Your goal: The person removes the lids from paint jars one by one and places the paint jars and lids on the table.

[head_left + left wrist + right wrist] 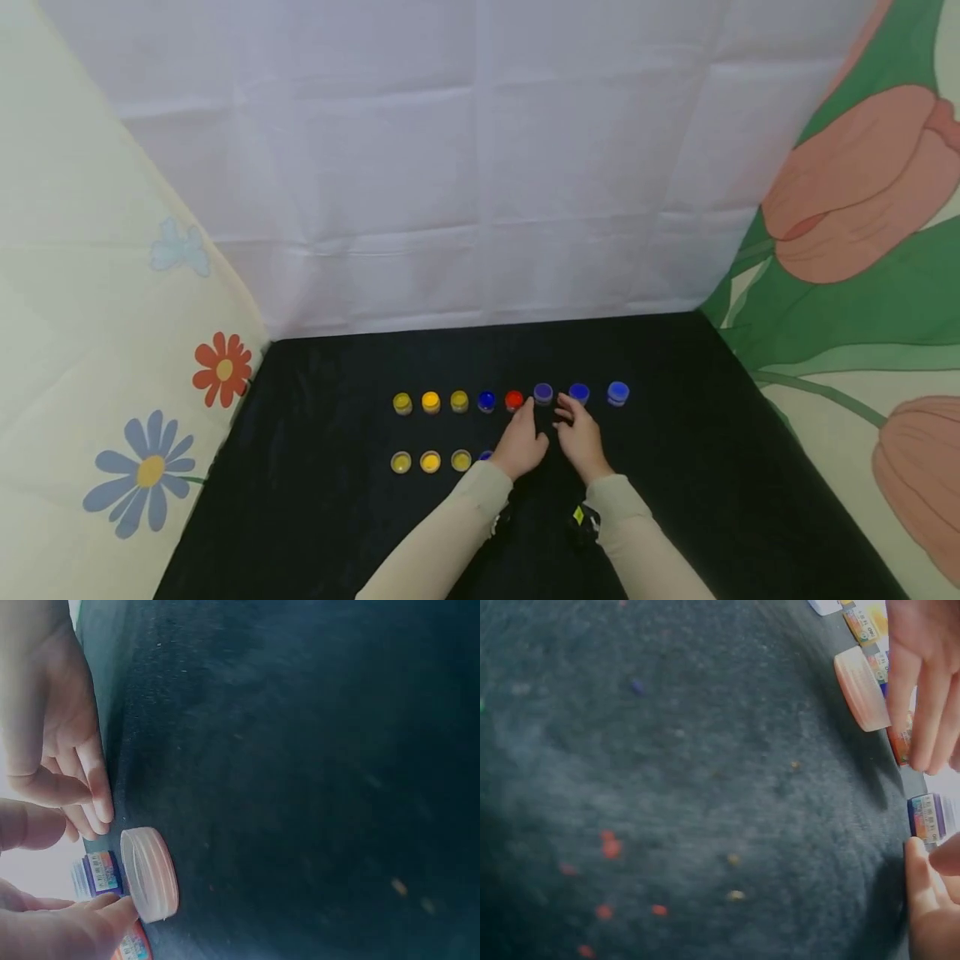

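Standing upright, the purple jar (543,393) lies ahead, between our left hand (521,442) and right hand (581,437); both hold nothing, fingers loosely extended. We cannot tell which of the 2 is nearer.

2 arms (442,540) reach forward, left hand (521,442) just beside right hand (582,439), fingers (932,712) loosely extended.

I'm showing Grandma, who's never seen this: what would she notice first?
Probably the back row of bright little pots on the black cloth, especially the red pot. Next come the left hand and right hand, close together at that row. The big pink flower high on the right in the head view stands out too.
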Demonstrator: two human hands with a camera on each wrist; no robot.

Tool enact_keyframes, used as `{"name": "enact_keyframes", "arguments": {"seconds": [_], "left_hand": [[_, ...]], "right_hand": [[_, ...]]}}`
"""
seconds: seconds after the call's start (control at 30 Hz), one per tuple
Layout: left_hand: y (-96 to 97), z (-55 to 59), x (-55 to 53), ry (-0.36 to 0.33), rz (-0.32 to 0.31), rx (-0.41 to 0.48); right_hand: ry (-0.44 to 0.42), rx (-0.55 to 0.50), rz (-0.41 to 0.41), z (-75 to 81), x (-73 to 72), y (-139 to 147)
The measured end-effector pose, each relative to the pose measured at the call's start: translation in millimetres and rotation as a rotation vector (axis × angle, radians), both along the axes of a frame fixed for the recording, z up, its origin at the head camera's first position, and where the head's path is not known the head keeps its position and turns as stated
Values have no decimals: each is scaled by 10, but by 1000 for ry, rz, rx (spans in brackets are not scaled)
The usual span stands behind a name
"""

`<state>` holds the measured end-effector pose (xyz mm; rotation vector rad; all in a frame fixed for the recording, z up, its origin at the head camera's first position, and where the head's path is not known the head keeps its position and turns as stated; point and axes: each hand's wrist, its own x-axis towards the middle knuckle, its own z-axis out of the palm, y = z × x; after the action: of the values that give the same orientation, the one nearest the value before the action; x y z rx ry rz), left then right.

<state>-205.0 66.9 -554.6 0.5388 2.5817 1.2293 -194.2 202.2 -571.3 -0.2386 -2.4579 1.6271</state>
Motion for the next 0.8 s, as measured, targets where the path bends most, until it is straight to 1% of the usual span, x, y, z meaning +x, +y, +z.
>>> {"name": "enact_keyframes", "arguments": {"seconds": [0.1, 0.2, 0.3, 0.47, 0.67, 0.8], "left_hand": [[31, -26, -38, -48, 15, 34], [65, -31, -83, -66, 35, 62], [100, -35, -110, -80, 41, 67], [117, -57, -109, -73, 40, 79], [111, -66, -100, -95, 59, 90], [94, -52, -89, -100, 62, 94]], "right_hand": [[-22, 2, 27, 16, -8, -4], [-36, 20, 60, 34, -32, 7], [-53, 38, 80, 51, -42, 18], [-59, 43, 83, 48, -45, 13], [-51, -23, 71, 54, -58, 39], [-35, -29, 61, 50, -50, 54]]}}
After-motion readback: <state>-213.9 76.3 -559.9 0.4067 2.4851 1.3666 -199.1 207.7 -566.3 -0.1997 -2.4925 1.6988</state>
